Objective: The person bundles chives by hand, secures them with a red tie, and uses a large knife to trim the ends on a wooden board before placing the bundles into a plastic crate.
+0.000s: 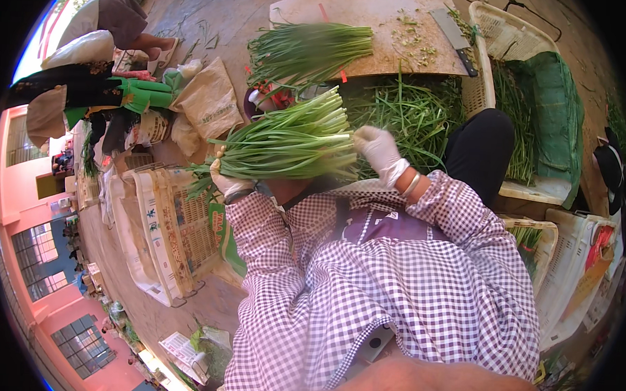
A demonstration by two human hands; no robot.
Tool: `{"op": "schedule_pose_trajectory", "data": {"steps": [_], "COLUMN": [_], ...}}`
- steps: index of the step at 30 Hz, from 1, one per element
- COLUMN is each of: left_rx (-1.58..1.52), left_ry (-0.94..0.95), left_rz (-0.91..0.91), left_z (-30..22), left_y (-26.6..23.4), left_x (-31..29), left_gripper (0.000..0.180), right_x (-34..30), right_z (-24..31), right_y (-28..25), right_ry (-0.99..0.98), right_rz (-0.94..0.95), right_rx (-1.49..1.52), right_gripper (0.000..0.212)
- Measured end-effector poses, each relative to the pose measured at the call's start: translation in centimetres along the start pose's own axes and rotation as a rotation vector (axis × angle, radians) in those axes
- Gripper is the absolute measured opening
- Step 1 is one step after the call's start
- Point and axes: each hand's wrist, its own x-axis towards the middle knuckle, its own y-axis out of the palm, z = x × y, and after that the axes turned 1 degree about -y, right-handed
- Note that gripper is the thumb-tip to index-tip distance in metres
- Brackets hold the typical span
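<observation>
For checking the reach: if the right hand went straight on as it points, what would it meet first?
Probably the pale ends of the green bundle; depth is unclear, so the hand may already touch.

Bright daylight glares upper left; edges bend.

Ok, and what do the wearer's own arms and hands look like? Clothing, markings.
Both sleeves are loose, in purple-and-white check. The right hand has a thin whitish glove, with a pale, shiny bangle between glove and cuff. The left hand also looks gloved in white, with a dark band at the wrist, too small to identify.
</observation>
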Motion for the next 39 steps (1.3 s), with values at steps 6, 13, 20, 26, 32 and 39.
{"op": "schedule_pose_trajectory", "data": {"steps": [6,13,20,26,32,39], "left_rx": [0.011,-0.011,0.011,0.024,0.017,-0.038], "left_ry": [0.0,-0.045,0.016,-0.029,-0.029,-0.073], "left_rz": [0.043,0.094,0.093,0.207,0.248,0.373], "left_z": [-0.4,0.7,0.5,0.9,1.2,0.9], "left_y": [-1.1,-1.1,-1.6,-1.1,-0.3,0.2], "left_x": [0.0,1.0,0.3,-0.5,-0.4,-0.1], "left_gripper": [0.024,0.025,0.027,0.026,0.025,0.021], "right_x": [-0.1,2.7,4.3,1.7,0.7,1.1], "right_z": [6.2,2.3,1.0,2.3,2.5,0.5], "right_y": [-5.7,-10.1,-8.9,-5.8,-2.4,-0.6], "right_ry": [0.012,-0.112,0.116,-0.183,-0.018,-0.044], "right_rz": [0.237,0.292,0.265,0.246,0.317,0.303], "right_rx": [0.083,-0.88,-0.813,-0.21,0.201,0.263], "right_gripper": [0.012,0.052,0.029,0.03,0.028,0.019]}}
